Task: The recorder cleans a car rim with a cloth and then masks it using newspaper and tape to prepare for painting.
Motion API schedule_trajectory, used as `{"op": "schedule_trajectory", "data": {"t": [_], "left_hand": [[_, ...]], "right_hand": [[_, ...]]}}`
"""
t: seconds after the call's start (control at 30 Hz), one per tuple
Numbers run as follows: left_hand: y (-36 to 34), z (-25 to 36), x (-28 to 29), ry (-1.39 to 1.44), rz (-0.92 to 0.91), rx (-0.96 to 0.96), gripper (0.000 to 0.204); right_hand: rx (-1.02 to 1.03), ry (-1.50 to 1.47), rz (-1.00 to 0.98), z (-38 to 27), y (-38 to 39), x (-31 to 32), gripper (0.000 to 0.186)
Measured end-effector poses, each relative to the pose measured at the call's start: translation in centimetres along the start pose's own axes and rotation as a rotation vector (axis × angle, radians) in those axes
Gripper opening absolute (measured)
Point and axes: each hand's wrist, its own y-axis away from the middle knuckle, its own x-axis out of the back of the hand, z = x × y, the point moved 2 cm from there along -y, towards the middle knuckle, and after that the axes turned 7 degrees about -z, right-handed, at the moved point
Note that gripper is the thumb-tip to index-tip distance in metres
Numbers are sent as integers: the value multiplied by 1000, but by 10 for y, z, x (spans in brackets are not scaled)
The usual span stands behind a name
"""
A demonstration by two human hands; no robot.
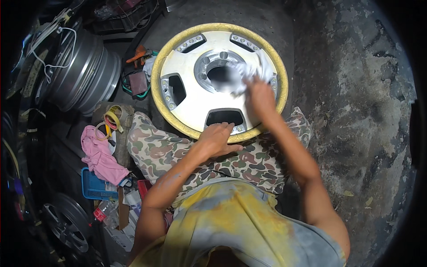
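Observation:
A large pale wheel lies face up over my lap, with yellow masking on its outer rim, five openings with bolts and a silver hub round a dark centre hole. My right hand is closed on a white cloth, smeared by motion, on the wheel face just right of the hub. My left hand grips the wheel's near rim at the lower opening, fingertips at the opening's edge and thumb out over the camouflage trousers.
Silver rims, a dark crate and small tools lie left and behind. Nearer are tape rolls, a pink cloth, a blue basket, a bottle and a dark wheel. A stained concrete surface runs along the right.

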Motion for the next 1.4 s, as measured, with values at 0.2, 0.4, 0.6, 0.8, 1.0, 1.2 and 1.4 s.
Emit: {"op": "schedule_trajectory", "data": {"t": [0.2, 0.4, 0.6, 0.8, 1.0, 1.2, 1.4], "left_hand": [[46, -12, 74, 435, -335, -411, 40], [-4, -26, 94, 237, 390, -229, 15], [-45, -48, 84, -179, 319, -226, 19], [-59, -67, 94, -198, 312, -238, 15], [-59, -95, 129, -145, 518, -397, 18], [-92, -117, 155, 25, 575, 279, 21], [-111, -114, 157, -177, 588, 351, 22]], "right_hand": [[216, -1024, -528, -33, 34, 32, 28], [-231, -738, 121, 82, -8, 80, 30], [-316, -551, 137, 108, -10, 46, 27], [-268, -637, 21, 113, -20, 42, 27], [-310, -712, 17, 109, -20, 43, 29], [-271, -696, 1, 111, -20, 45, 23], [-216, -691, 25, 109, -11, 52, 22]]}}
